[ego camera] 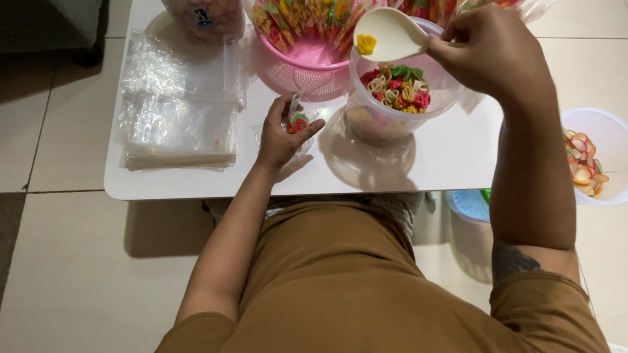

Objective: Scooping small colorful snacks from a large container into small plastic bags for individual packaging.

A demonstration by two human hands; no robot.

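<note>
Crackers (399,87) fill the clear tub; our right hand (488,51) pinches the white spoon (390,34) carrying one yellow piece. Our left hand (281,136) pinches a small plastic bag (296,119) nearby; we should hold its mouth wide and tip slowly.

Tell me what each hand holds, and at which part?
Right hand: white spoon, by its handle end. Left hand: small clear bag, pinched near its open top.

both hands (277,131) (487,51) forward, fingers closed in grips, forearms extended

clear bag stack (174,105) left, filled colourful packets (308,5) in pink basket (298,69)
</note>
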